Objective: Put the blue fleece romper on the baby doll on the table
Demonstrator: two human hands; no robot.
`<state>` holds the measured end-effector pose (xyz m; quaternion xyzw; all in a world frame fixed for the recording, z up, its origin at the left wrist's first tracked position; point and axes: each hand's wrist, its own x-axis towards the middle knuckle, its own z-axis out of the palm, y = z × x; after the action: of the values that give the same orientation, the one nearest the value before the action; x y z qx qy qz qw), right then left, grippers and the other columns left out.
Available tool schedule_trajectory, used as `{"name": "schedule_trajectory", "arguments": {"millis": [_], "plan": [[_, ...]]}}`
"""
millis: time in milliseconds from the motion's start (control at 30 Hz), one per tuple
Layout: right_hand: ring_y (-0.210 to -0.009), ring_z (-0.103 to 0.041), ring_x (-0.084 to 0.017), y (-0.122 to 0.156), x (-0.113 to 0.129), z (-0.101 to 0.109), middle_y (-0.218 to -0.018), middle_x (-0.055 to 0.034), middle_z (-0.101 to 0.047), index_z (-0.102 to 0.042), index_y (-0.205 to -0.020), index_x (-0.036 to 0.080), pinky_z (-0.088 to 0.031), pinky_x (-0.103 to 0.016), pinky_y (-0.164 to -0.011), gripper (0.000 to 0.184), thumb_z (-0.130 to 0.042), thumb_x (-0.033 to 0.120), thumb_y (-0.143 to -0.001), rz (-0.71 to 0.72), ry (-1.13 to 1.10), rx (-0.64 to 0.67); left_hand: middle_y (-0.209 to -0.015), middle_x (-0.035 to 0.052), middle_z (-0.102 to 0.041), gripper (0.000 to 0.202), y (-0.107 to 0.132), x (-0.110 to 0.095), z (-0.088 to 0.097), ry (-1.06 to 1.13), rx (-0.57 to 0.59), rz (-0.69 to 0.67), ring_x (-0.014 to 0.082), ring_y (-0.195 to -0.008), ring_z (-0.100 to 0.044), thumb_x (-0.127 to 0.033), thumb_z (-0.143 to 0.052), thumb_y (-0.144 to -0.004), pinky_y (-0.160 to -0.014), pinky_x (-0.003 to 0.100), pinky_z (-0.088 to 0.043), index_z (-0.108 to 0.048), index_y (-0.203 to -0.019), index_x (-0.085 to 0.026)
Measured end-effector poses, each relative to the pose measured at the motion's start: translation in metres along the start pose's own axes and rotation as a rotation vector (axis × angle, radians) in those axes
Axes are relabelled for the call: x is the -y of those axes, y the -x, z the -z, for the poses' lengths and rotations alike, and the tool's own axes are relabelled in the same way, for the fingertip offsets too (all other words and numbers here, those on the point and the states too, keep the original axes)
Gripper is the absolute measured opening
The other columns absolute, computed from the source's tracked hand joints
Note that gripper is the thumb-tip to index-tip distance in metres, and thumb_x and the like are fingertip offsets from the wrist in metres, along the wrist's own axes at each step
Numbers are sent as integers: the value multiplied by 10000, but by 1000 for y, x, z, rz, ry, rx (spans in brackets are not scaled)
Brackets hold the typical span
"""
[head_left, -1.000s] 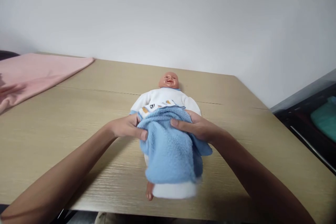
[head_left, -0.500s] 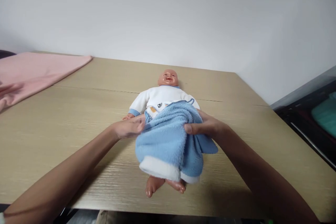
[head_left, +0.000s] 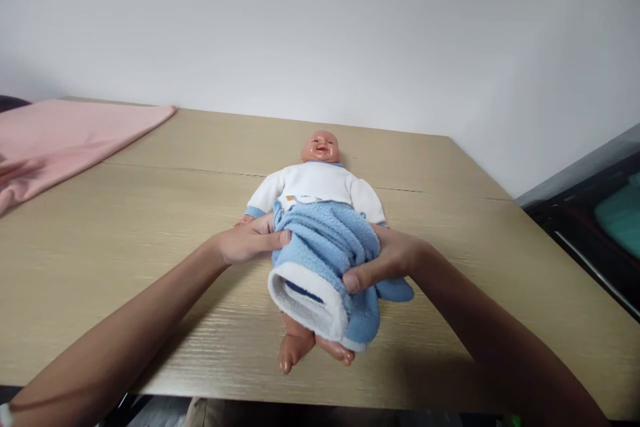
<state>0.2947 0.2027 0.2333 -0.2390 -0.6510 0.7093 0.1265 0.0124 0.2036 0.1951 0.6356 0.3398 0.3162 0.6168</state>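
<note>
A baby doll lies on its back on the table, its head away from me and its bare feet towards me. It wears a white sweater with blue cuffs. Fuzzy blue pants with white leg cuffs lie over its belly and legs; one cuff gapes towards me. My left hand is closed on the left side of the pants, thumb on top. On the right side my right hand grips the pants, thumb pressed on the cloth and fingers hidden behind it.
The wooden table runs back to a white wall. A pink cloth is spread at the far left. Off the table's right side stands a dark object with teal cloth in it.
The pants' waist has come down, baring more of the sweater's lower front. The left leg cuff has lifted and now opens towards me. My right thumb has shifted slightly lower.
</note>
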Motion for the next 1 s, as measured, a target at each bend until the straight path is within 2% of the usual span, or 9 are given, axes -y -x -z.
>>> {"name": "schedule_trajectory", "arguments": {"millis": [100, 200, 333, 467, 633, 733, 833, 900, 1000], "plan": [[-1116, -776, -261, 5, -4, 0, -1267, -78, -816, -770, -1355, 210, -640, -334, -938, 749, -1035, 517, -726, 23, -129, -169, -668, 5, -638, 685, -2, 3, 4, 27, 157, 55, 184, -657, -611, -860, -896, -698, -616, 289, -538, -686, -740, -210], [-1065, -777, -255, 7, -10, 1, -1279, -78, -804, -751, -1357, 216, -636, -333, -900, 741, -1007, 541, -742, -40, -226, -273, -724, 36, -678, 749, -2, 8, 6, 69, 209, 15, 225, -709, -669, -915, -872, -640, -628, 306, -551, -741, -857, -211], [-1090, -750, -256, -1, -7, -1, -1245, -80, -800, -747, -1337, 196, -614, -362, -976, 792, -1022, 586, -705, 62, -86, -157, -632, 63, -660, 774, -3, 9, 5, 72, 320, -101, 304, -716, -719, -957, -883, -516, -658, 386, -608, -770, -803, -248], [-1042, -760, -268, -8, 8, -11, -1099, -50, -819, -779, -1238, 193, -619, -394, -990, 713, -1074, 473, -652, 119, 126, -64, -537, 68, -611, 657, -5, 2, 7, 58, 502, -65, 273, -593, -661, -860, -910, -639, -665, 408, -612, -687, -597, -244], [-1043, -751, -265, -1, 12, -29, -1139, -51, -815, -754, -1206, 211, -606, -415, -998, 431, -904, 339, -823, 199, 251, -514, -1031, 97, -838, 541, 6, -15, -4, 20, 197, -154, 319, -1061, -789, -560, -1011, -740, -1039, 437, -626, -836, -1099, -196], [-932, -709, -246, 7, 10, -44, -1006, -29, -762, -709, -1044, 225, -595, -407, -902, 192, -774, 325, -893, 206, 358, -760, -1140, 73, -841, 411, 22, -27, -25, -37, -108, -89, 267, -1079, -776, -444, -941, -864, -988, 349, -624, -822, -1159, -183], [-750, -615, -207, 12, 11, -60, -807, 1, -657, -619, -865, 232, -540, -377, -728, 168, -686, 368, -938, 110, 472, -783, -890, 19, -791, 257, 40, -35, -49, -86, -378, -12, 195, -818, -723, -416, -853, -907, -741, 264, -580, -779, -921, -170], [-710, -592, -198, 14, 11, -70, -783, 8, -647, -611, -872, 232, -508, -366, -676, 183, -657, 389, -953, 33, 495, -755, -761, -5, -729, 264, 50, -36, -61, -113, -458, 19, 176, -721, -673, -396, -780, -927, -673, 257, -545, -699, -788, -186], [-741, -639, -203, 15, 7, -78, -826, 8, -705, -645, -962, 227, -516, -357, -691, 144, -687, 360, -928, -26, 508, -728, -867, -2, -780, 218, 63, -33, -70, -170, -486, 56, 215, -815, -725, -407, -764, -926, -735, 287, -578, -719, -989, -203]]}}
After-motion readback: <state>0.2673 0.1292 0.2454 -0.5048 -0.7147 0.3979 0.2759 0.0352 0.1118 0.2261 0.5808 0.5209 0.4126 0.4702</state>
